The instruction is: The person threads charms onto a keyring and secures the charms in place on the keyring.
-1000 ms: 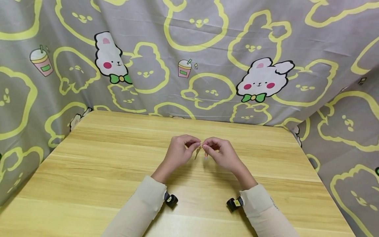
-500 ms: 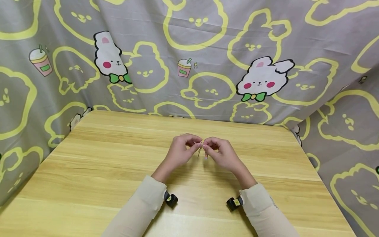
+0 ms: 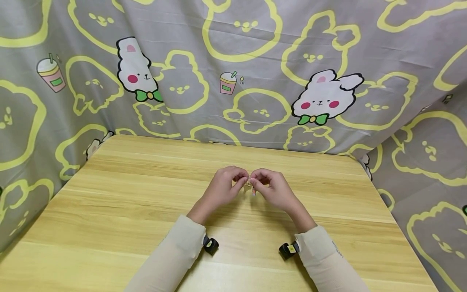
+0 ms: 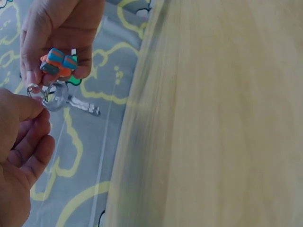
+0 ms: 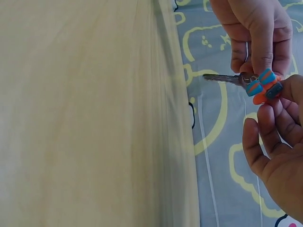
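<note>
Above the table, my left hand [image 3: 223,185] and right hand [image 3: 273,187] meet fingertip to fingertip around a small metal key ring [image 4: 34,89]. The left thumb and a finger pinch the ring's near side in the left wrist view. From it hangs a key [image 4: 85,105], its blade sticking out sideways in the right wrist view. My right hand pinches the ring's other side. An orange and blue charm [image 5: 267,85] dangles by the right fingers. Fingertips hide part of the ring, so how the key sits on it cannot be told.
A wood-grain table [image 3: 146,227] spreads beneath both hands. Grey curtains [image 3: 255,48] with cartoon bears and rabbits stand behind it and at both sides. Black wrist cameras [image 3: 211,245] are strapped at the cuffs of the light sleeves.
The key has swung from hanging down left of centre to lie flatter and closer to the charm. My left fingertips have shifted slightly right, toward the right hand, which stays nearly still.
</note>
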`<state>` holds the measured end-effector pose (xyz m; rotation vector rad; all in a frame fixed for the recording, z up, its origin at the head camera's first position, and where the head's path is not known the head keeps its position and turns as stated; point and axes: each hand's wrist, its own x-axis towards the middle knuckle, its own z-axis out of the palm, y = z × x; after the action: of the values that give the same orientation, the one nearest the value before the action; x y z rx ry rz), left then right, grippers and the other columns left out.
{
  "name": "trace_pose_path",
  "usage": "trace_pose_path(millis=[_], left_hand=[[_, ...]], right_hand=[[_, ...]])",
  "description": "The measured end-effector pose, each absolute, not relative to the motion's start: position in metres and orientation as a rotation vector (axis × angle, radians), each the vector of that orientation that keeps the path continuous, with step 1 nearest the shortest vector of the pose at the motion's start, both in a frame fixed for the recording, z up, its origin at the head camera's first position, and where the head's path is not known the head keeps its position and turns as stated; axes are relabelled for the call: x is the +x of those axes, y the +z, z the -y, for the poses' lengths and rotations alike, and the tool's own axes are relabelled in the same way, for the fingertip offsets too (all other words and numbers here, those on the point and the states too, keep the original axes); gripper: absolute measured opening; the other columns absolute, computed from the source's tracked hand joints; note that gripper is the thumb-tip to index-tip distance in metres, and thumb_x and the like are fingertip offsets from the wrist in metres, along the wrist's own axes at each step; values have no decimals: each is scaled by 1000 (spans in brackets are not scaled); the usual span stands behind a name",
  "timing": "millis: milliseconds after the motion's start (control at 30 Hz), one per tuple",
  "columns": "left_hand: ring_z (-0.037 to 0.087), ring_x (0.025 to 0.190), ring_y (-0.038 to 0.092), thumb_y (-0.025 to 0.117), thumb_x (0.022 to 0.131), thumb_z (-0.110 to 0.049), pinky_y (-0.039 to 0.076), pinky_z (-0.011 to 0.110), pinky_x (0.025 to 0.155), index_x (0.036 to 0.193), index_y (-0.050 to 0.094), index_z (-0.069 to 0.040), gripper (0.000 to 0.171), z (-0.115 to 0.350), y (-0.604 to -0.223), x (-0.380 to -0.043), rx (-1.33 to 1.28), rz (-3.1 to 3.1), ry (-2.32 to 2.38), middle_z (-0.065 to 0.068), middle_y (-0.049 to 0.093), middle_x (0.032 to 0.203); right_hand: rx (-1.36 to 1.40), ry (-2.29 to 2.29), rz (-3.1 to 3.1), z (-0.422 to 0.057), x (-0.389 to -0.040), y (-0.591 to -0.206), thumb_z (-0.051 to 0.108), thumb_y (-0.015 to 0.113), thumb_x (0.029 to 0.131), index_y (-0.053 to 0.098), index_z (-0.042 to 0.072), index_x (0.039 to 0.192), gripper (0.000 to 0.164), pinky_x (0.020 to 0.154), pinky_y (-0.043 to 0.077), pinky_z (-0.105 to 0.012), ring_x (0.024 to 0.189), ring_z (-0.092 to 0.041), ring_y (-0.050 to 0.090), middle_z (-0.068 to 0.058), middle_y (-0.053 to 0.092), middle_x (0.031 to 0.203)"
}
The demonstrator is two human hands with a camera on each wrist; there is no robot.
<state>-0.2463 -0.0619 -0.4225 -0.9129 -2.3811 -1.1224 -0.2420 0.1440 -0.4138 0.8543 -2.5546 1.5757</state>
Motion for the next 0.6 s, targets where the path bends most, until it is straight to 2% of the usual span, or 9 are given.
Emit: trace_pose_path(millis=[267, 400, 600], left_hand=[[9, 75, 64, 67, 99, -6, 58, 30, 71, 97, 74, -7, 8, 61, -422, -246, -906, 2384, -1168, -2, 70, 82], [7, 73, 63, 66, 99, -6, 57, 26, 70, 96, 73, -6, 8, 61, -420, -245, -890, 2395, -1226, -2, 70, 81], [7, 69, 61, 66, 99, -7, 55, 24, 66, 95, 73, -6, 8, 63, -420, -245, -770, 2436, -1352, -4, 68, 78]], right_hand=[[852, 1577, 2565, -144, -242, -414, 14, 62, 104, 70, 9, 104, 9, 61, 49, -28, 73, -41, 66, -18, 71, 90], [843, 1561, 2575, -144, -241, -414, 15, 62, 104, 70, 9, 104, 10, 62, 50, -28, 74, -40, 66, -13, 71, 88], [865, 1558, 2578, -144, -240, -412, 16, 63, 104, 70, 5, 105, 14, 64, 52, -29, 73, -41, 66, -15, 70, 87]])
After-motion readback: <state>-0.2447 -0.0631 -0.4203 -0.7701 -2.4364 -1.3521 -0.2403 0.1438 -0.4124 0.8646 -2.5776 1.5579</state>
